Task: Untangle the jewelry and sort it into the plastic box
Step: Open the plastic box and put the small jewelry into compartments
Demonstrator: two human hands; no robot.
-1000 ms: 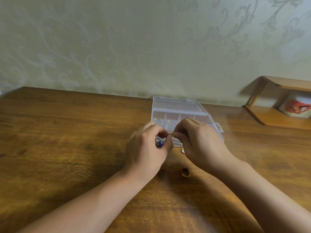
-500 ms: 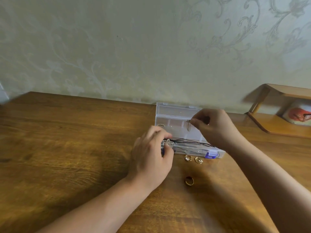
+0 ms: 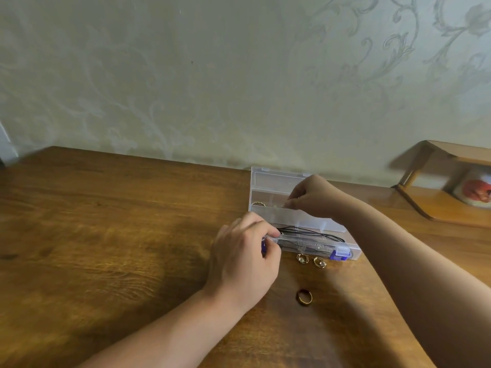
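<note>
A small gold piece [image 3: 283, 205], too small to be identified, is pinched between the fingertips of the right hand [image 3: 314, 197], whose fingers are curled together over a far compartment of the clear plastic box [image 3: 305, 221]. Just left of that pinch, in the same far row, a gold ring-like piece [image 3: 258, 203] is seen lying in the neighbouring compartment. Nearer the person than the pinch, black cords [image 3: 313, 233] are stretched along the box's long front compartment.

The left front corner of the box is gripped by the left hand [image 3: 245, 257], its thumb and fingers closed on the rim beside a purple latch [image 3: 263, 248]; one end of the cords is met at those fingertips, though it cannot be told whether the cords themselves are held. A second purple latch [image 3: 340, 254] is seen at the box's right front edge.

Outside the box, just in front of its front wall and to the right of the left hand's grip, two gold earrings [image 3: 310, 260] are laid side by side on the wooden table [image 3: 106, 248]. Nearer the person again, a gold ring [image 3: 304, 297] is lying apart on the table. Well to the right of the right hand, a wooden shelf [image 3: 438, 203] is set against the patterned wall, with a blurred white and red object [image 3: 475, 189] under it.
</note>
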